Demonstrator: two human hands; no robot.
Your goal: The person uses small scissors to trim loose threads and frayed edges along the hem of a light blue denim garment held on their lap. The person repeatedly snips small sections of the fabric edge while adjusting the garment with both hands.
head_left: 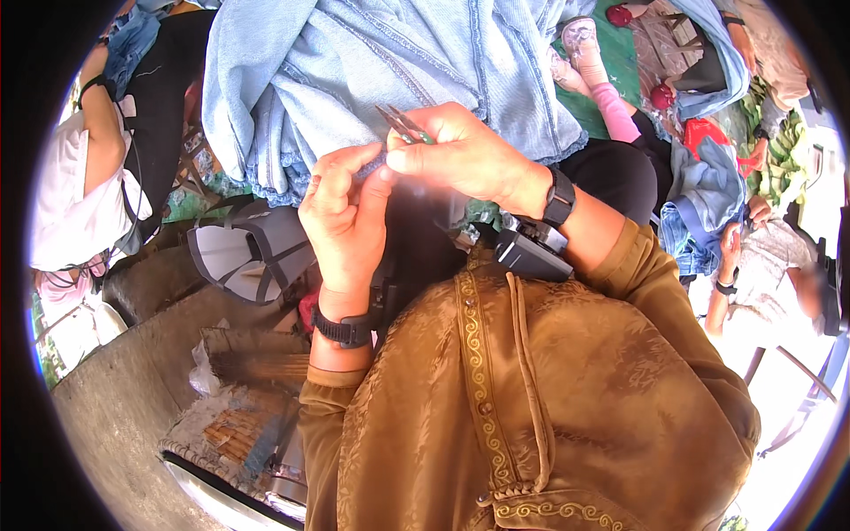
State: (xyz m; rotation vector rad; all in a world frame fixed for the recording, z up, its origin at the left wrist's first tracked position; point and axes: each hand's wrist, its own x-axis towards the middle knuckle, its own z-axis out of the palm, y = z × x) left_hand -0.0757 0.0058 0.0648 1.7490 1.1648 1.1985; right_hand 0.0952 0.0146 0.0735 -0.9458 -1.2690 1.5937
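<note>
My right hand (469, 155) grips a small pair of thread snips (405, 126), the dark pointed blades angled up and away to the left. Close beside it, my left hand (341, 208) is raised with thumb and forefinger pinched together near the right thumb; whatever is between them is too small to make out. Beyond both hands spreads a large light-blue denim garment (372, 66) with heavy seams and a frayed lower edge. Its folds reach toward my knees, and my hands hide part of its near edge.
A grey and black cap-like item (252, 252) lies left of my left wrist. Lower left stands a concrete wall (124, 380) beside bundled sticks (239, 434). Other people sit at left and right, some with denim (704, 199). A red plastic item (706, 137) lies at right.
</note>
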